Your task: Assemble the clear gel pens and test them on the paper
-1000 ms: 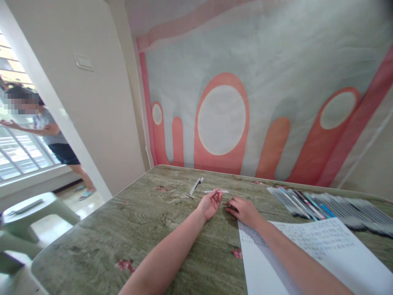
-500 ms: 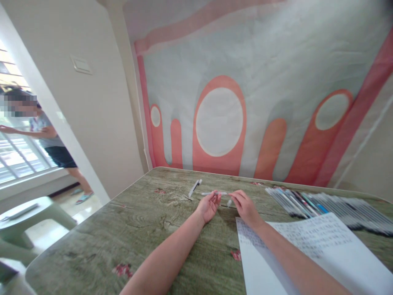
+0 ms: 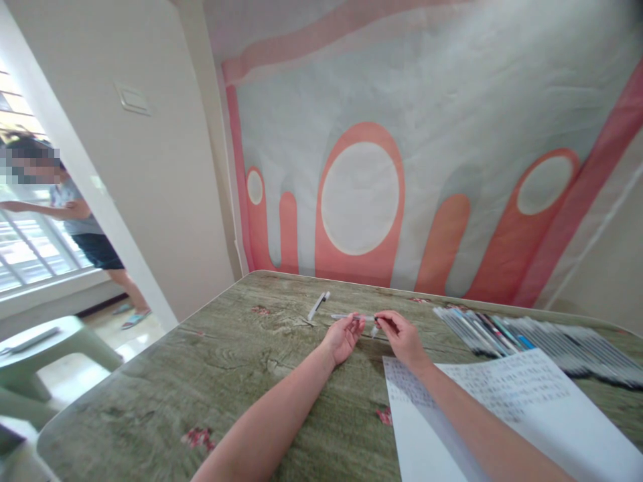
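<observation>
My left hand [image 3: 344, 340] is closed around the barrel of a slim, clear pen [image 3: 339, 316], held nearly level above the table. The fingertips of my right hand [image 3: 402, 337] pinch the pen's right end, where a small dark part shows. Just below that end lies a small clear piece [image 3: 374, 331], too small to make out fully. Another pen [image 3: 318, 306], whitish with a dark part, rests on the table beyond my left hand.
A long row of pens [image 3: 557, 345] lies side by side on the right of the wood-patterned table [image 3: 241, 375]. Under my right forearm is a handwritten sheet of paper [image 3: 547, 415]. A green stool [image 3: 50, 351] and a person [image 3: 90, 221] are off to the left.
My right hand has come slightly closer to my left hand along the pen. A dark part now shows at the pen's right end. The view has shifted a little.
</observation>
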`<state>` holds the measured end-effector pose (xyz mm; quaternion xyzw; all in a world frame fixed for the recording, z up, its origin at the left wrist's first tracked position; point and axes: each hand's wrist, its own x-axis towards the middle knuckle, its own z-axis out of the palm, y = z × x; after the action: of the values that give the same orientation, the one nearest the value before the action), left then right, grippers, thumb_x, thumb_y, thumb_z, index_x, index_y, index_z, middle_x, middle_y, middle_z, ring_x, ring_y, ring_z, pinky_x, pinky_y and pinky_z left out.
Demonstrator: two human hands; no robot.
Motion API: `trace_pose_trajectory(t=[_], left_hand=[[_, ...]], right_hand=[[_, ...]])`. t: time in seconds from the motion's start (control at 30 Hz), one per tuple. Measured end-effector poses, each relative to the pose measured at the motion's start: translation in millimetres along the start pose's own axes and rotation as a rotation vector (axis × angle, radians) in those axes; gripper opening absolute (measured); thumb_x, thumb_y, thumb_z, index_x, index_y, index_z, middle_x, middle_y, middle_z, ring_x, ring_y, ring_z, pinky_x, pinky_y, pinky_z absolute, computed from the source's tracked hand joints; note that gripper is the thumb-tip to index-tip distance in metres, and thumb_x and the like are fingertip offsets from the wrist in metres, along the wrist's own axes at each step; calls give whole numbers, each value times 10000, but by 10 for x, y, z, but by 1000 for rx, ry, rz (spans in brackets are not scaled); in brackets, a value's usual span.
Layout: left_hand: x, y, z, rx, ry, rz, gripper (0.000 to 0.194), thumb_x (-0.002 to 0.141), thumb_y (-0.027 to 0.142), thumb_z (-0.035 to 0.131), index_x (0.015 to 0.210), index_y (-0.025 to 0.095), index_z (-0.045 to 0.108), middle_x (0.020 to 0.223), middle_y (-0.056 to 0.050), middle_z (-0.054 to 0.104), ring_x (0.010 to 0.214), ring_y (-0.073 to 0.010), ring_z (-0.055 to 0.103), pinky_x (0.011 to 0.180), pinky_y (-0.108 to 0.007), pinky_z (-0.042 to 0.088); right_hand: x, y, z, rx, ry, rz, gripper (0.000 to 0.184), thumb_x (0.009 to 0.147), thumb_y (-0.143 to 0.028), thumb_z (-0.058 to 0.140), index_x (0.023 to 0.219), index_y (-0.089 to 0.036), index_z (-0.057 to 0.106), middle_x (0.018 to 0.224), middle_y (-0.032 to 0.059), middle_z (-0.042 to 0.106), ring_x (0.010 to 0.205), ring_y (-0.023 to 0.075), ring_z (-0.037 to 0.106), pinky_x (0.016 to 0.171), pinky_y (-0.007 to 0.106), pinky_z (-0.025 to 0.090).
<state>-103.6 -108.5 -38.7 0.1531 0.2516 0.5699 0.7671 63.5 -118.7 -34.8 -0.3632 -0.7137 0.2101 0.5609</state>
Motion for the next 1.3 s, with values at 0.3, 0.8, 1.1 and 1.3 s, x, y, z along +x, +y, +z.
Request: trace_pose_trajectory(t=[0.3, 0.8, 1.1, 1.3], left_hand=[[-40, -5, 49, 16, -4, 29, 74, 798, 93, 505, 809, 74, 576, 746, -77, 630, 721, -107, 623, 728, -206, 508], [-90, -16, 90, 104, -93, 60, 88, 805, 119, 508, 859, 87, 569, 835, -86, 641, 785, -111, 618, 773, -210, 490], [-71, -30, 79, 95, -80, 79, 92, 807, 104, 500, 867, 85, 566, 802, -76, 645, 800, -113, 621, 759, -193, 494], [-67, -19, 78, 134, -49, 36, 94, 798, 154, 530, 775, 73, 570, 715, -67, 643, 719, -102, 627, 701, -173, 507]], right_hand=[[5, -66, -10, 14, 7, -7, 228, 816, -357, 462, 882, -182, 593, 873, 72, 610, 756, 168, 591, 714, 311, 498], [18, -33, -32, 4, 33, 87, 265, 800, -386, 477, 930, -189, 598, 839, 60, 635, 720, 174, 608, 692, 308, 488], [19, -75, -29, -41, 31, 51, 258, 828, -373, 434, 910, -194, 601, 835, 62, 620, 705, 169, 601, 680, 304, 482], [4, -97, -26, -81, 4, -10, 236, 837, -347, 429, 927, -201, 591, 869, 59, 610, 725, 162, 594, 697, 295, 471]])
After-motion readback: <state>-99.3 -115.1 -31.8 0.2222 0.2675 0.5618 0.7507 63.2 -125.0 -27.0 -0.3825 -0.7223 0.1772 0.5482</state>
